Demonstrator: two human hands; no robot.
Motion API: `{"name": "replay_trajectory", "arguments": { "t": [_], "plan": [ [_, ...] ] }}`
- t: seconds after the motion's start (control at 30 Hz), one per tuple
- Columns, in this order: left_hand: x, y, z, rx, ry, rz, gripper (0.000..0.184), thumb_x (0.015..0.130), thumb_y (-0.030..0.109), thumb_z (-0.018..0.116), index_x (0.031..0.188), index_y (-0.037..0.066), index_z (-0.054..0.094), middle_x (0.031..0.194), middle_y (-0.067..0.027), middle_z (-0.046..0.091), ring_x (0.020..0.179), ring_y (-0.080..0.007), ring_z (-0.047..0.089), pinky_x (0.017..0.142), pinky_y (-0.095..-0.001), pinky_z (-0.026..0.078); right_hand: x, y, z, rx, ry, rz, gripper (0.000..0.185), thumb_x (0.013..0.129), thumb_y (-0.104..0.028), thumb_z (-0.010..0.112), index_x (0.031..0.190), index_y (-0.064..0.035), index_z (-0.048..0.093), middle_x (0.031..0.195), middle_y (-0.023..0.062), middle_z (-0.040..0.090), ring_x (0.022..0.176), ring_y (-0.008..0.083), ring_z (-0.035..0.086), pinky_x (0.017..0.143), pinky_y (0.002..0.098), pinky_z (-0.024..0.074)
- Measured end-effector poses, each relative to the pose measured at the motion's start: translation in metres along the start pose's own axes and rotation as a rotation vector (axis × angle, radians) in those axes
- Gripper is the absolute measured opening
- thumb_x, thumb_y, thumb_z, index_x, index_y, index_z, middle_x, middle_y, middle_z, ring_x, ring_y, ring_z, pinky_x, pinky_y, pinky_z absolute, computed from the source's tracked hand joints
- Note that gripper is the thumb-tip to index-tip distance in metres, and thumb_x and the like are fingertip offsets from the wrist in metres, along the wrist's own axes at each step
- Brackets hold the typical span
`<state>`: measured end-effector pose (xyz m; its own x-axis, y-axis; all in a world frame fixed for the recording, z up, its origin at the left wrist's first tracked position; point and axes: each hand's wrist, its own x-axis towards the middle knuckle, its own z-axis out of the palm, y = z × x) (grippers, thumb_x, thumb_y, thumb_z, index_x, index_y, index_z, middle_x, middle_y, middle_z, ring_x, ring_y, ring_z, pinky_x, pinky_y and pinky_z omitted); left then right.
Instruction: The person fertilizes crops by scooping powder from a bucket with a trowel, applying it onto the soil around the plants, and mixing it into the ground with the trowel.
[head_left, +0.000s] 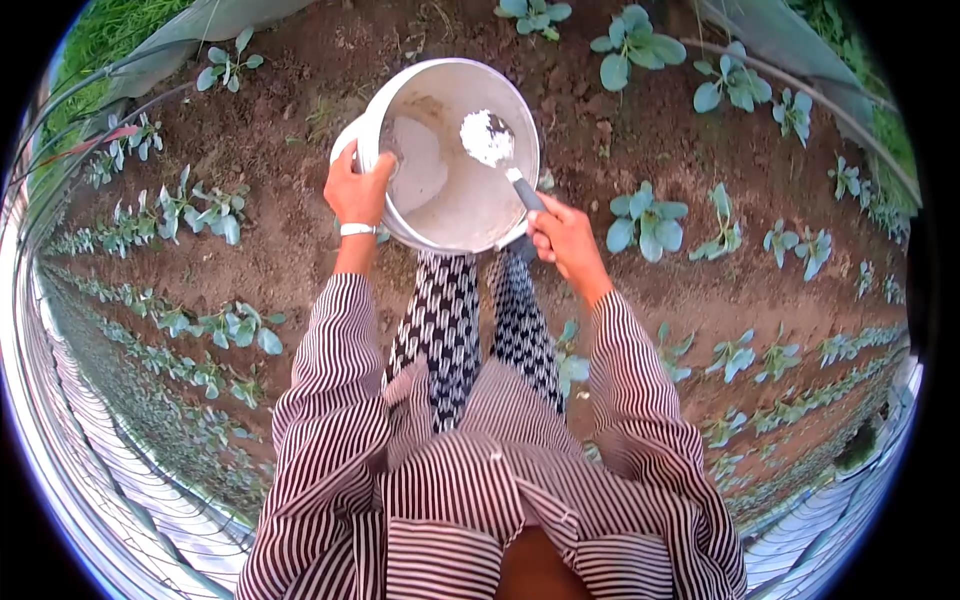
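Note:
A white bucket [461, 65] is tilted so that its inside shows, with a pale, damp-looking patch on its inner wall. My left hand [360, 188] grips the bucket's left rim, the thumb on the inner side. In my right hand [568, 240] is the dark grey handle of a spoon-like scoop [525, 192]. White granules or powder [488, 138] lie on the scoop's head, which is over the bucket's opening. The bucket's outer underside is mostly hidden.
Rows of leafy green plants [648, 221] grow in brown soil [290, 170] on both sides. Plants also stand beside my patterned trouser legs [440, 310]. Pale netting or sheeting and thin curved poles border the plot.

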<state>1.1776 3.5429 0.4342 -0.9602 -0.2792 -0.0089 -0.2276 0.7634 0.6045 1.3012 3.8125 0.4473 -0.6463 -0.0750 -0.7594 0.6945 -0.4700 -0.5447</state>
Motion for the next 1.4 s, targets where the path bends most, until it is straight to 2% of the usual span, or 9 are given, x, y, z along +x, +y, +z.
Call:
{"name": "replay_trajectory", "arguments": {
  "t": [0.2, 0.37, 0.47, 0.6, 0.7, 0.8, 0.83, 0.97, 1.4],
  "plan": [
    [0.049, -0.062, 0.058, 0.026, -0.049, -0.100, 0.059, 0.066, 0.024, 0.071, 0.120, 0.002, 0.061, 0.081, -0.0050, 0.060, 0.068, -0.0128, 0.052, 0.066, -0.0283, 0.046, 0.105, -0.019, -0.013, 0.122, 0.053, -0.006, 0.043, 0.090, -0.005, 0.052, 0.132, 0.0015, 0.048, 0.076, 0.0026, 0.054, 0.051, 0.0032, 0.042, 0.040, 0.0183, 0.0313],
    [0.080, -0.091, 0.103, 0.066, -0.094, -0.159, 0.061, 0.065, 0.023, 0.071, 0.121, 0.001, 0.059, 0.090, -0.0069, 0.060, 0.074, -0.0144, 0.053, 0.070, -0.0288, 0.046, 0.243, -0.034, -0.024, 0.092, 0.112, -0.044, 0.023, 0.089, -0.007, 0.054, 0.109, 0.0043, 0.055, 0.073, 0.0036, 0.053, 0.051, 0.0043, 0.042, 0.038, 0.0194, 0.0312],
    [0.096, -0.096, 0.120, 0.065, -0.157, -0.213, 0.060, 0.064, 0.019, 0.071, 0.119, -0.002, 0.057, 0.103, -0.0159, 0.061, 0.091, -0.0274, 0.060, 0.082, -0.0361, 0.047, 0.344, -0.041, -0.030, 0.100, 0.155, -0.038, 0.017, 0.088, -0.007, 0.055, 0.101, 0.0033, 0.055, 0.074, 0.0053, 0.054, 0.051, 0.0053, 0.044, 0.038, 0.0199, 0.0312],
    [0.105, -0.118, 0.142, 0.010, -0.105, -0.128, 0.057, 0.063, 0.010, 0.068, 0.117, -0.002, 0.056, 0.093, -0.0129, 0.058, 0.081, -0.0239, 0.056, 0.074, -0.0338, 0.046, 0.501, -0.057, -0.032, 0.058, 0.216, -0.067, 0.014, 0.087, -0.008, 0.055, 0.093, 0.0043, 0.055, 0.072, 0.0086, 0.055, 0.050, 0.0104, 0.046, 0.037, 0.0232, 0.0314],
    [0.114, -0.119, 0.142, -0.004, -0.113, -0.090, 0.057, 0.061, 0.005, 0.066, 0.116, -0.002, 0.055, 0.090, -0.0115, 0.055, 0.078, -0.0231, 0.053, 0.070, -0.0332, 0.045, 0.563, -0.027, -0.044, -0.145, 0.536, 0.044, 0.010, 0.087, -0.005, 0.054, 0.088, 0.0044, 0.053, 0.071, 0.0093, 0.055, 0.050, 0.0123, 0.047, 0.036, 0.0249, 0.0307],
    [0.122, -0.123, 0.147, -0.023, -0.122, -0.110, 0.057, 0.061, 0.005, 0.066, 0.116, -0.002, 0.055, 0.090, -0.0112, 0.055, 0.079, -0.0231, 0.052, 0.071, -0.0336, 0.044, 0.527, -0.007, -0.042, -0.055, 0.440, 0.094, 0.011, 0.087, -0.002, 0.054, 0.094, 0.0045, 0.049, 0.075, 0.0110, 0.053, 0.050, 0.0109, 0.043, 0.037, 0.0242, 0.0288],
    [0.124, -0.124, 0.146, -0.003, -0.177, -0.152, 0.057, 0.066, 0.000, 0.064, 0.122, -0.001, 0.054, 0.104, -0.0087, 0.056, 0.092, -0.0175, 0.054, 0.081, -0.0293, 0.045, 0.512, -0.004, -0.038, -0.019, 0.470, 0.156, 0.011, 0.087, -0.002, 0.054, 0.094, 0.0043, 0.048, 0.075, 0.0111, 0.053, 0.050, 0.0110, 0.043, 0.037, 0.0241, 0.0285],
    [0.132, -0.126, 0.152, -0.061, -0.109, -0.169, 0.060, 0.061, 0.004, 0.067, 0.119, -0.002, 0.054, 0.093, -0.0113, 0.055, 0.082, -0.0244, 0.054, 0.075, -0.0349, 0.045, 0.537, 0.029, -0.061, 0.226, 0.459, 0.359, 0.009, 0.089, -0.005, 0.051, 0.090, 0.0006, 0.044, 0.070, 0.0080, 0.047, 0.051, 0.0120, 0.043, 0.038, 0.0245, 0.0287],
    [0.136, -0.122, 0.157, -0.027, -0.166, -0.206, 0.060, 0.061, 0.003, 0.064, 0.120, -0.001, 0.054, 0.096, -0.0086, 0.053, 0.085, -0.0198, 0.052, 0.078, -0.0305, 0.044, 0.619, -0.119, -0.044, 0.324, 0.345, 0.438, 0.004, 0.089, 0.000, 0.043, 0.088, -0.0019, 0.039, 0.070, 0.0079, 0.042, 0.048, 0.0094, 0.037, 0.037, 0.0191, 0.0248]
  ]
}}
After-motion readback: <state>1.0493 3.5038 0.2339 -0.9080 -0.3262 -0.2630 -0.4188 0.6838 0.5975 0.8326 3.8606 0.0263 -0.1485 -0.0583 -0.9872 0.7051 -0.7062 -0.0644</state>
